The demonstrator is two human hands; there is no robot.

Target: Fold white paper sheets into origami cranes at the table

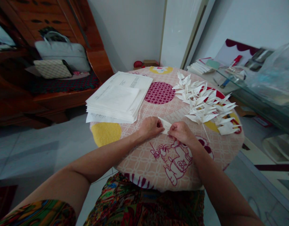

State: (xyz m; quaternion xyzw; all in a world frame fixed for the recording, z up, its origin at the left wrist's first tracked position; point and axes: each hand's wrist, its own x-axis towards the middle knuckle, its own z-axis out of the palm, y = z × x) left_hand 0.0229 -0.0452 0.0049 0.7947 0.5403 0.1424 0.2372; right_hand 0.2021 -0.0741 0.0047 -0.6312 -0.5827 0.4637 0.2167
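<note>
Between my two hands is a small folded piece of white paper [165, 125], close to the surface of the round table. My left hand [151, 128] pinches its left end, and my right hand [181, 133] pinches the right end with the fingers curled. Beyond my right hand lies a cluster of folded paper cranes [197, 99], white with pointed wings. Left of my hands sits a thick stack of printed paper sheets [116, 97], with a smaller piece of paper [125, 94] on top. A clear ruler [178, 113] appears to lie just past the folded paper.
A patterned cloth [144, 157] covers the round table. At right stands a glass-topped shelf [259, 91] with papers and a plastic bag [276, 75]. A wooden bench [97, 62] at left holds a grey bag [62, 51] and a quilted purse [52, 69].
</note>
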